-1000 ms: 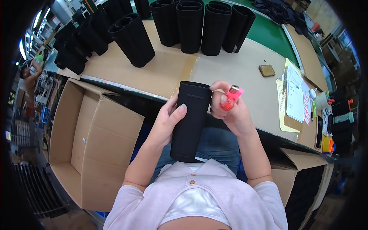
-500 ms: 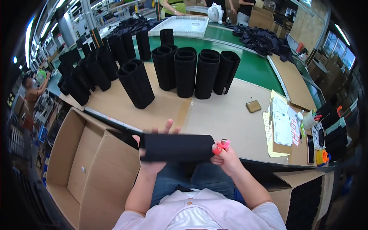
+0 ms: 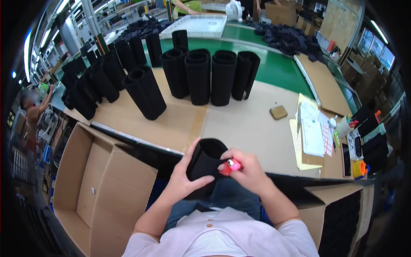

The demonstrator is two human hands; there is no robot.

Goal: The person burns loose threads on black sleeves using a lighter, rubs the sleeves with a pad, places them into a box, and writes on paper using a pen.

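Note:
A black rolled fabric sleeve (image 3: 203,165) stands tilted in front of my body, its open end facing up. My left hand (image 3: 185,177) grips it from the left, fingers along the far side and thumb across the near side. At its upper right edge, my right hand (image 3: 244,169) is closed round a small pink and red lighter (image 3: 231,166) with a shiny metal end. The right fingertips touch the rim of the sleeve. Beyond, several similar black rolls (image 3: 198,79) stand upright on the cardboard-covered table (image 3: 239,128), and one leaning roll (image 3: 144,94) is nearer on the left.
An open cardboard box (image 3: 124,188) is at my left, another box (image 3: 338,192) with black pieces at my right. Papers (image 3: 311,132), a phone (image 3: 346,159), a tape roll (image 3: 359,168) and a brown block (image 3: 278,112) lie on the right. A person (image 3: 34,107) works far left.
The black sleeve has turned from lying sideways between my hands to open end up. My right hand has moved left to its rim, and the view has shifted slightly.

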